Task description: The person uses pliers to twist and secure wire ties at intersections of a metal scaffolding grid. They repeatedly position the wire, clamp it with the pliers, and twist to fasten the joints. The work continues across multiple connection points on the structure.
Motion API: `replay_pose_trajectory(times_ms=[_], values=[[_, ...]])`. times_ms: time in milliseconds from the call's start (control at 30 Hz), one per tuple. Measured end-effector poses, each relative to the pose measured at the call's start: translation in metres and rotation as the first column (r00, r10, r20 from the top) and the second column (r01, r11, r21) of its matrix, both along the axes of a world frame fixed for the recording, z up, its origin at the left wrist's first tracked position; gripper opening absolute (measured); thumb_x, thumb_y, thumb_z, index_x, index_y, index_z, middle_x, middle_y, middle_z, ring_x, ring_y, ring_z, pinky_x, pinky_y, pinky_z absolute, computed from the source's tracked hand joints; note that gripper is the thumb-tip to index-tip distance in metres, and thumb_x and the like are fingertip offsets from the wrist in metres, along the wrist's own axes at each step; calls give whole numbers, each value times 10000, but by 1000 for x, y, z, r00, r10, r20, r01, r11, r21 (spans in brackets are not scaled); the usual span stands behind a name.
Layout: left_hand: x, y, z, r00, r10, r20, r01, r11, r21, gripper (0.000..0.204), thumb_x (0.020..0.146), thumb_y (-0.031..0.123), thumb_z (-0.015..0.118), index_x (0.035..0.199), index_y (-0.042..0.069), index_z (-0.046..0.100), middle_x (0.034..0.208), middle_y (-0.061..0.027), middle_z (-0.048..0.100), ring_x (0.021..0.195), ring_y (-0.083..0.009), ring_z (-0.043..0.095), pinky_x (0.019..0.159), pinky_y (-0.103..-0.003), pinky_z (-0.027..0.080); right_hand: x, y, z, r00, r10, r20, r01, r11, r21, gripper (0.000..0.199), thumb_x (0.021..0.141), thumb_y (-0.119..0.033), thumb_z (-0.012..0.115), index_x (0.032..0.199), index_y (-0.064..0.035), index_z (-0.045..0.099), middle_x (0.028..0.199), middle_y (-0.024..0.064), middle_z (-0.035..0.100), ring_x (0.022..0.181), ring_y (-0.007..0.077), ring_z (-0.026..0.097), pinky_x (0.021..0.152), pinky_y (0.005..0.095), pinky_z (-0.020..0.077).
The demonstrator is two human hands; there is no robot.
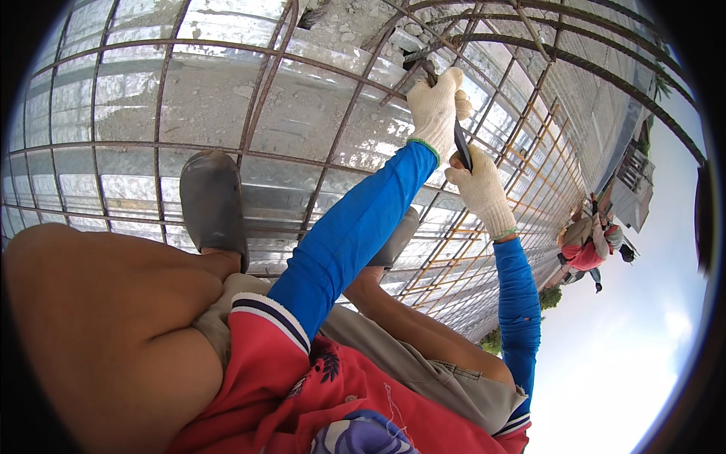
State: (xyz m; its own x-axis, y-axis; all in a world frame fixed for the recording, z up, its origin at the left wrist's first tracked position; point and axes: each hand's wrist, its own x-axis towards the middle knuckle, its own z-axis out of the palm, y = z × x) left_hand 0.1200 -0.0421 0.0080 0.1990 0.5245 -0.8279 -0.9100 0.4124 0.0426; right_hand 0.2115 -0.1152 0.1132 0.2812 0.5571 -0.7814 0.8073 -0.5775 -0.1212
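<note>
A dark metal hand tool with a long narrow handle (pixel 461 144) runs between my two hands, slanting down toward the right. My left hand (pixel 432 110), in a cream knitted glove with a green cuff, is closed round its upper part. A dark end shows above that glove, by the crossing steel bars; the tool's exact kind is hidden by the fingers. Lower and to the right, my right hand (pixel 482 191), gloved alike, is closed at the handle's lower end. Beneath both hands lies a grid of rusty reinforcing bars (pixel 325 164).
Shiny corrugated metal decking (pixel 295 198) with grey cement residue lies under the bars. Thick curved bars (pixel 605 72) arch across the upper right. My dark clogs (pixel 212 200) rest on the grid. Another person in red (pixel 586 246) crouches at the far right.
</note>
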Motion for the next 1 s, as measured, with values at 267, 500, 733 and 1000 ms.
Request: replay_pose_trajectory(times_ms=[267, 500, 733, 1000], values=[[3, -5, 1, 997, -58, -46, 59, 998, 8, 372, 870, 277, 882, 852, 54, 584, 649, -62, 595, 466, -173, 563, 423, -338, 467, -2, 18, 7, 971, -212, -114, 200, 974, -107, 228, 821, -151, 761, 957, -2, 656, 661, 3, 582, 463, 97, 527, 423, 279, 393], [-6, -4, 4, 994, -51, 101, 47, 998, 38, 327, 896, 237, 860, 892, -19, 656, 704, -133, 674, 522, -243, 655, 458, -378, 569, 33, 13, 11, 665, -610, -431, 466, 790, -398, 346, 774, -120, 769, 1055, 22, 626, 633, 8, 551, 411, 109, 482, 358, 311, 361], [3, -2, -6, 997, -82, -5, 83, 994, 72, 255, 936, 156, 778, 816, 27, 594, 645, -97, 613, 444, -197, 570, 407, -351, 478, -5, -18, -10, 958, 216, 188, -243, 961, 135, 439, 877, -182, 785, 1198, 35, 581, 714, 139, 678, 573, 294, 697, 489, 410, 541], [-8, -1, -3, 994, -110, -27, 112, 990, 88, 318, 886, 247, 873, 863, 21, 651, 653, -78, 628, 474, -187, 602, 437, -336, 510, 15, 8, -2, 782, -449, -432, 313, 883, -351, 230, 979, -247, 705, 956, -71, 557, 601, -41, 482, 414, 110, 418, 380, 290, 371]])
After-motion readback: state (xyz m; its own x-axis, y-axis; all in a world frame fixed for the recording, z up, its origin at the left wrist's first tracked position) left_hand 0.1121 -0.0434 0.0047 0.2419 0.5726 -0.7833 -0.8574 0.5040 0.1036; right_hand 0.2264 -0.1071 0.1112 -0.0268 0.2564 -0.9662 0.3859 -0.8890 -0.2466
